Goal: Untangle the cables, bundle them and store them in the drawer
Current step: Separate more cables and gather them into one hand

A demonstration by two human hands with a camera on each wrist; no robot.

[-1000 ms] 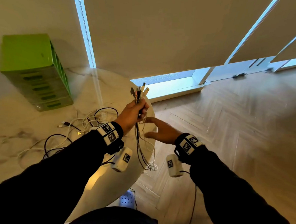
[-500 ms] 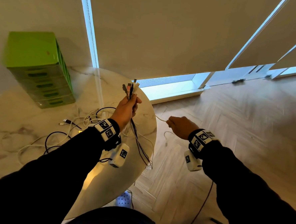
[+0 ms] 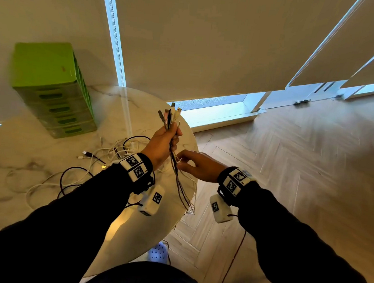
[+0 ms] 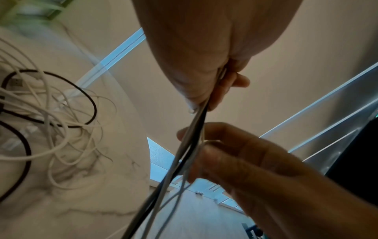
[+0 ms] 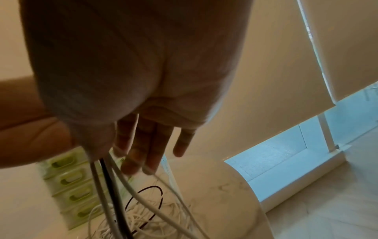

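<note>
My left hand [image 3: 163,140] [image 4: 194,56] grips a bunch of black and white cables [image 3: 180,184] upright above the table's right edge. Their connector ends [image 3: 171,115] stick up out of the fist, and the strands hang down past the edge. Just below it, my right hand [image 3: 193,164] [image 4: 245,161] [image 5: 132,80] pinches the hanging strands [image 4: 184,153] [image 5: 106,177] between thumb and forefinger, its other fingers fairly straight. A loose tangle of white and black cables [image 3: 88,168] [image 4: 51,121] [image 5: 147,218] lies on the table. The green drawer unit [image 3: 53,93] [image 5: 69,177] stands at the back left, drawers shut.
The round marble table [image 3: 14,196] ends just right of my hands; wooden floor [image 3: 288,191] lies beyond. Blinds and a low window sill [image 3: 216,114] stand behind. A light blue shoe [image 3: 158,252] sits on the floor under the table edge.
My right hand, which was held out to the right with a thin white strand, has come back in to the hanging cables under my left hand. The left hand keeps its grip.
</note>
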